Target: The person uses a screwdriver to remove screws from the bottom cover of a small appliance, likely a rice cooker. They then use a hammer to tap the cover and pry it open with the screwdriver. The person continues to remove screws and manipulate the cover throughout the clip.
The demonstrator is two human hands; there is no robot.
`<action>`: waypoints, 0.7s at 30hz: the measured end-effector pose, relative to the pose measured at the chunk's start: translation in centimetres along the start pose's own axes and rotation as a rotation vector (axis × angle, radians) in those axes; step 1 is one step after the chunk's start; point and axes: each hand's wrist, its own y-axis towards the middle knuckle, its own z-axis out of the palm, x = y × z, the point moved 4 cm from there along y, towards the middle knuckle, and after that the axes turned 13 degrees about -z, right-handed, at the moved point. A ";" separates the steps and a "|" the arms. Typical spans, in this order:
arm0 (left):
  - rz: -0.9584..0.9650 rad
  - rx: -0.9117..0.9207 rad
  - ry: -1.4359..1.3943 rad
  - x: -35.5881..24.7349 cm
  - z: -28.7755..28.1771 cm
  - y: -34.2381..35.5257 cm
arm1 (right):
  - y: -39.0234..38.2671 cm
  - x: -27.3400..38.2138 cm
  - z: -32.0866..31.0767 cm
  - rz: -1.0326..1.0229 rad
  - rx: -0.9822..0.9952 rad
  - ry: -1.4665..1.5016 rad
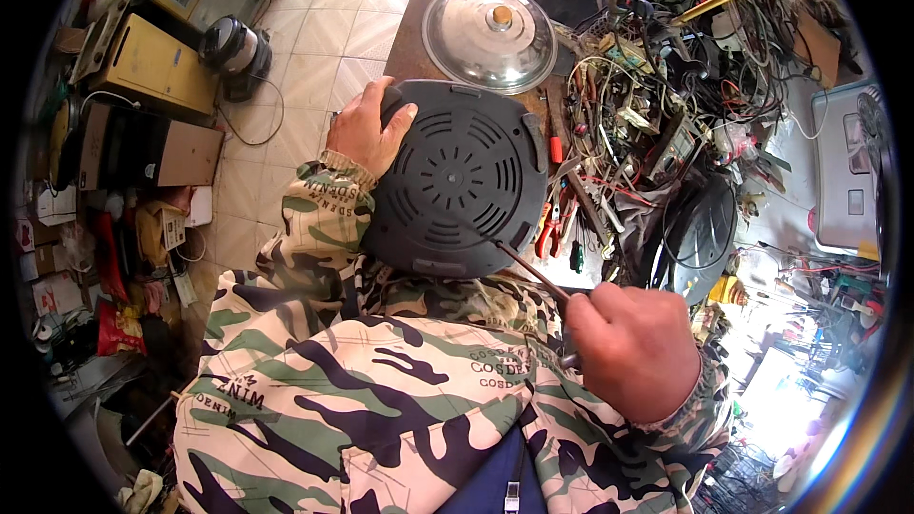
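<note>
A black plastic appliance base (452,176) with slotted vents faces me, its near edge close to my lap. My left hand (369,128) grips its far left edge, thumb laid over the top face and fingers wrapped round the side. In my right hand (633,347) is a screwdriver (535,270) with a long thin shaft; the fist hides most of its handle. The shaft slants up and left, and its tip meets the base near the lower right rim. Whether a screw sits under the tip, I cannot tell.
Beyond the base lies a round metal lid (490,36) with a wooden knob. Tangled cables and tools (666,86) cover the bench on the right, with red-handled pliers (547,228) close by. An electric pot (233,52) stands on the tiled floor at left, near a yellow cabinet (157,62).
</note>
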 end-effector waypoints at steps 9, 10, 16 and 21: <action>0.271 -0.264 0.058 -1.5 0.2 0.0 | 1.9 -3.1 -1.2 0.015 0.166 0.130; 0.355 -0.352 0.075 -2.2 -0.1 -0.3 | 1.7 -3.0 -1.2 0.014 0.163 0.113; 0.518 0.435 -0.331 -10.3 0.0 -7.9 | 2.8 -1.7 -0.7 -0.177 0.092 0.019; 0.748 0.698 -0.331 -11.1 5.5 -11.0 | 3.2 -3.1 -0.7 -0.177 0.021 0.019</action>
